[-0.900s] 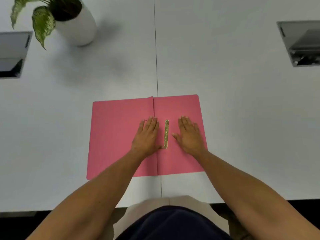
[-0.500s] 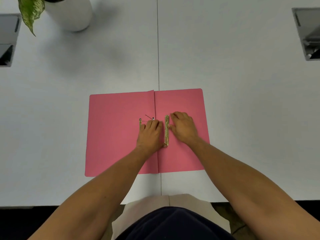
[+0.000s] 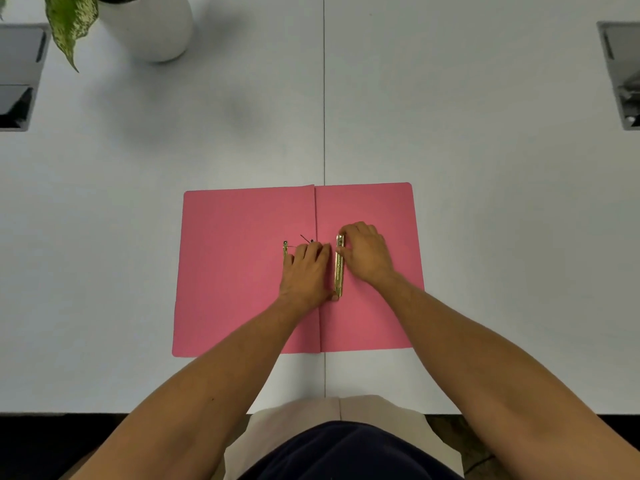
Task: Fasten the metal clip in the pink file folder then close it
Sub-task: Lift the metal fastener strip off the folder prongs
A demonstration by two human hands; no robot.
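Note:
The pink file folder (image 3: 235, 271) lies open and flat on the white table. A gold metal clip bar (image 3: 339, 268) runs lengthwise on the right half, just right of the spine. My right hand (image 3: 365, 256) curls over the bar's far end, fingertips on it. My left hand (image 3: 306, 271) lies palm down left of the bar, its thumb touching the bar's near end. A thin gold strip (image 3: 285, 249) pokes out from under the left hand's fingers, with a small dark prong (image 3: 306, 239) beside it.
A white plant pot (image 3: 149, 26) with a hanging leaf stands at the far left. Grey cable boxes are set into the table at the left edge (image 3: 17, 74) and right edge (image 3: 620, 71). A seam (image 3: 324, 98) splits the table. The table's front edge is near my lap.
Both hands moved from lying flat beside the clip bar to touching it; the right hand's fingers curled onto its far end, and the gold strip showed by the left hand.

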